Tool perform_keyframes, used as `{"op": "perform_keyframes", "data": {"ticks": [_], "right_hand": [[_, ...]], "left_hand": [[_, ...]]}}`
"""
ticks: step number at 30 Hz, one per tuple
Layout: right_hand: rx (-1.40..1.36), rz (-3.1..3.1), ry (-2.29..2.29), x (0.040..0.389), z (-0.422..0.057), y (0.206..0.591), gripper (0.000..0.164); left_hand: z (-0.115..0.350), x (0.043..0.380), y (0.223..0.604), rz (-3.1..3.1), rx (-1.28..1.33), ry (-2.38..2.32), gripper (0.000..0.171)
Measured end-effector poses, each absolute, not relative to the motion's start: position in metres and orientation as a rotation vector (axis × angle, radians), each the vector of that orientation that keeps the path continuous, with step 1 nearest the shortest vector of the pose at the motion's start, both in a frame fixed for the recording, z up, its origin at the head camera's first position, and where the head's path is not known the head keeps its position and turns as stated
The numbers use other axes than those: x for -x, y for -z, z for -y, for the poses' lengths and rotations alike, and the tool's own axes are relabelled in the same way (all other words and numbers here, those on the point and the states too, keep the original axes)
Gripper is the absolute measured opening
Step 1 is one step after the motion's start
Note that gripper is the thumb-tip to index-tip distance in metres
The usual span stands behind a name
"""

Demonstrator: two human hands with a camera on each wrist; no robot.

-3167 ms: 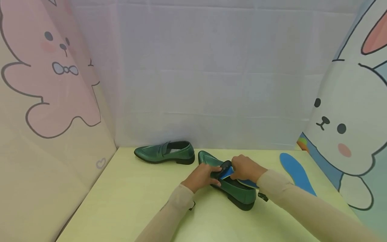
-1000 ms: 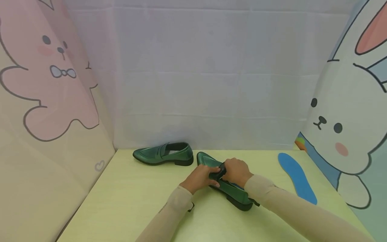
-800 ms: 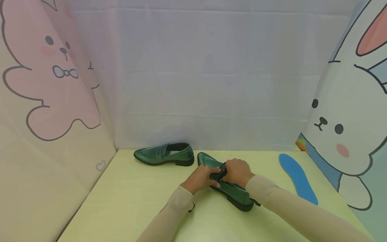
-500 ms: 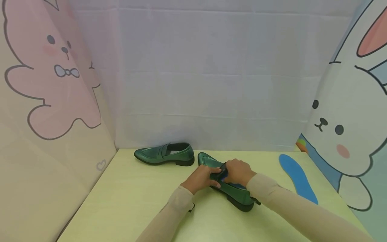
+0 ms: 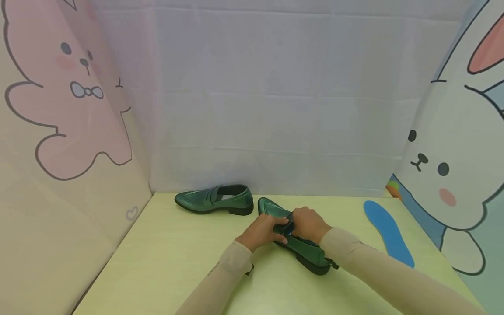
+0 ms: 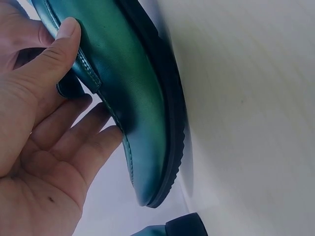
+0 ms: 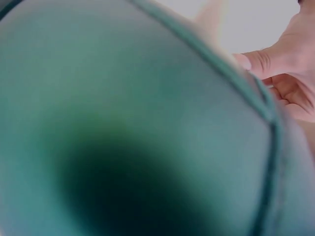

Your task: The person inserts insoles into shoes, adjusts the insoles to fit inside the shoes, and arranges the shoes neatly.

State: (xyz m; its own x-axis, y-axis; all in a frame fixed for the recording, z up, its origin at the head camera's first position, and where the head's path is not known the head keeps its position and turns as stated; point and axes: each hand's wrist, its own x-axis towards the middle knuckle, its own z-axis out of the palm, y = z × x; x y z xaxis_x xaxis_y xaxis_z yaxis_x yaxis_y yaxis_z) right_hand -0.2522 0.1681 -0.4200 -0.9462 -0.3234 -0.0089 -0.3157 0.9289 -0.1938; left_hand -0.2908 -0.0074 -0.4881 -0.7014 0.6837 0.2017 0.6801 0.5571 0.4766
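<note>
A green loafer [image 5: 311, 251] stands on the table with its toe pointing away to the left. My left hand [image 5: 260, 232] grips the loafer's upper at the front of its opening, thumb on the near side, as the left wrist view also shows. At the mouth of the shoe is my right hand [image 5: 309, 224], its fingers curled and reaching inside; the fingertips are hidden. Dark blue of an insole [image 5: 309, 241] shows in the opening below that hand. The loafer's heel [image 7: 123, 123] fills the right wrist view, blurred.
Another green loafer [image 5: 214, 200] lies at the back left of the table, toe to the left. A loose blue insole [image 5: 387, 232] lies flat at the right. White cloth [image 5: 275, 109] hangs along the back edge, with printed cloths at both sides.
Since the oldest frame my right hand has moved forward and left, deeper into the loafer, and less of the blue insole shows. My left hand has kept its place.
</note>
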Motion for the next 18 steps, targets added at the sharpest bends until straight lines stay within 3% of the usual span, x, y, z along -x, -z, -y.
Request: {"op": "perform_keyframes", "data": {"ticks": [11,18], "right_hand": [[0.428,-3.042,0.423,0.257,-0.166,0.427,0.012],[0.401,-3.067,0.472,0.256,-0.164,0.434,0.017]], "left_hand": [[0.007,0.289,0.485,-2.769,-1.228,-0.837,0.065],[0.008,0.288,0.485,-2.765,-1.215,-0.837,0.065]]}}
